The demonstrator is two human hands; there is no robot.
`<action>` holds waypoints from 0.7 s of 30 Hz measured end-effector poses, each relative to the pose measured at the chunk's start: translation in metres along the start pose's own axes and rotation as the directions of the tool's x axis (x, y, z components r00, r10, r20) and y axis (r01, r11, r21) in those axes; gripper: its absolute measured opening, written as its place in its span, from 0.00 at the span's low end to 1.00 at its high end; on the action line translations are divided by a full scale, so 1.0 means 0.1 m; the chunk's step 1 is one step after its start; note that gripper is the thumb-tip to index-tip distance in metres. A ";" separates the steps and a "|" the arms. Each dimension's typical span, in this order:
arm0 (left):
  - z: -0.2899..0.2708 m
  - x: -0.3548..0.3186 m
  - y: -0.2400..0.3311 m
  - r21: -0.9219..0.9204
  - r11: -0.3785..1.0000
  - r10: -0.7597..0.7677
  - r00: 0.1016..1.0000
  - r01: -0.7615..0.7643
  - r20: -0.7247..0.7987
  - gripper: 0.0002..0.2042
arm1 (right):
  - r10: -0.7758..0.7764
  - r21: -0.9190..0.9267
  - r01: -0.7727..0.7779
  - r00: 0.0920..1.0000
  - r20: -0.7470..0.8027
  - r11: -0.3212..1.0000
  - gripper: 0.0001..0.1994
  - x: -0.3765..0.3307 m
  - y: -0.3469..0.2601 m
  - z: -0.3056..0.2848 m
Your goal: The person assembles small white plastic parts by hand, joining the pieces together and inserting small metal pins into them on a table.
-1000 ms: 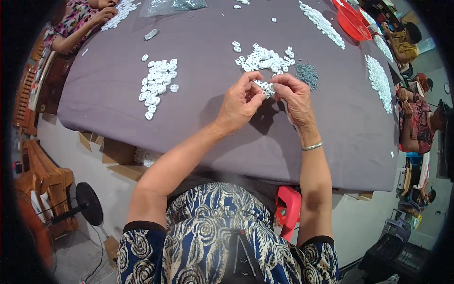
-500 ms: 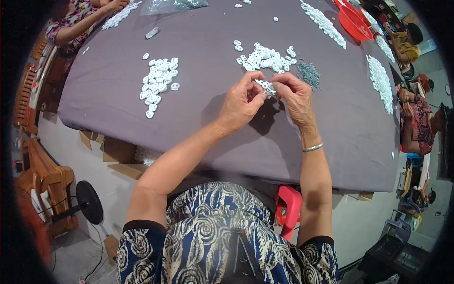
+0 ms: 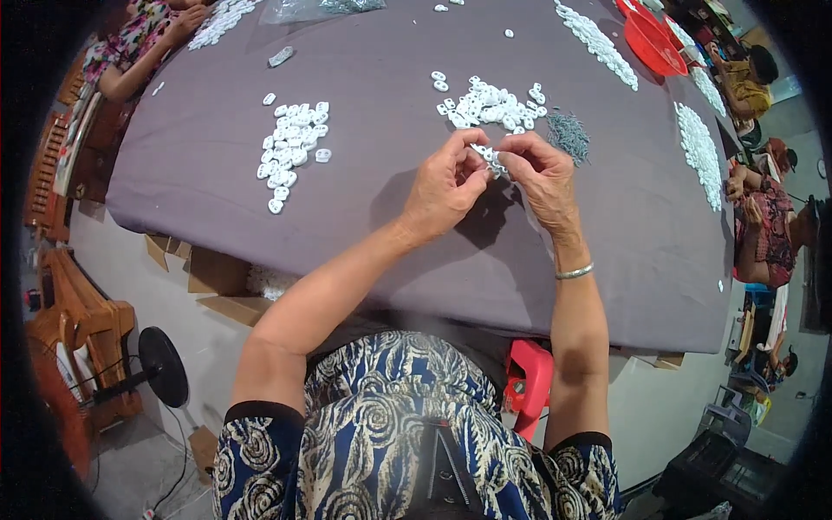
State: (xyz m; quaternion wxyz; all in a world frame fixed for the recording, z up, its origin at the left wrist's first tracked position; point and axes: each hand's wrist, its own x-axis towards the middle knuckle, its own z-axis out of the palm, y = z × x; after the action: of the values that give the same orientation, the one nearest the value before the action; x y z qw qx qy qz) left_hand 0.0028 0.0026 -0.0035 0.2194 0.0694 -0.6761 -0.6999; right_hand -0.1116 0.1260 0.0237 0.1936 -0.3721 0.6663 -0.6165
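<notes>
My left hand (image 3: 448, 184) is closed around several small white plastic pieces (image 3: 492, 158) with holes. My right hand (image 3: 544, 180), a silver bangle on its wrist, meets it with thumb and fingers pinched at the same pieces. The fingers partly hide what lies between them. Just beyond the hands is a loose heap of white oval two-holed pieces (image 3: 494, 106). Beside it, to the right, lies a pile of thin grey screw-like pins (image 3: 568, 139). A second group of white ovals (image 3: 293, 143) rests to the left.
A grey-brown cloth (image 3: 364, 78) covers the table. Rows of white pieces (image 3: 698, 156) lie along the right side, near red bowls (image 3: 654, 48). A clear bag (image 3: 303, 9) is at the far edge. Co-workers sit left and right. A cardboard box (image 3: 217, 273) stands below.
Both hands stay together over the same spot, with only slight finger movement at the white pieces. The whole view has shifted a little. The piles look the same.
</notes>
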 end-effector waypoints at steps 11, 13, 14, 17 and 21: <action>0.01 0.00 0.01 -0.037 0.999 0.024 0.998 -0.027 -0.062 0.15 | -0.028 0.028 0.027 0.999 0.029 0.999 0.03 -0.02 -0.03 0.06; 0.01 0.00 0.01 -0.031 0.999 0.025 0.997 -0.028 -0.074 0.15 | -0.021 0.045 0.020 0.999 0.038 0.999 0.03 -0.02 -0.03 0.07; 0.00 -0.01 -0.01 -0.033 0.999 0.032 0.997 -0.034 -0.074 0.15 | -0.015 0.062 0.012 0.999 0.048 0.998 0.03 -0.02 -0.03 0.08; 0.00 -0.01 -0.01 -0.037 0.999 0.029 0.997 -0.032 -0.074 0.15 | -0.014 0.086 0.007 0.997 0.075 0.996 0.03 -0.02 0.01 0.06; -0.01 -0.01 0.00 -0.132 0.991 -0.043 0.997 0.034 -0.065 0.15 | 0.035 0.081 -0.041 0.997 0.070 0.996 0.03 -0.02 0.02 0.08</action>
State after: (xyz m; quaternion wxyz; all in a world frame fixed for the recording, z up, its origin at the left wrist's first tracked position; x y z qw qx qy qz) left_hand 0.0039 0.0020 -0.0033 0.2326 0.0913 -0.6195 -0.7442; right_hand -0.1053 0.1217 0.0202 0.2433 -0.3721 0.6401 -0.6266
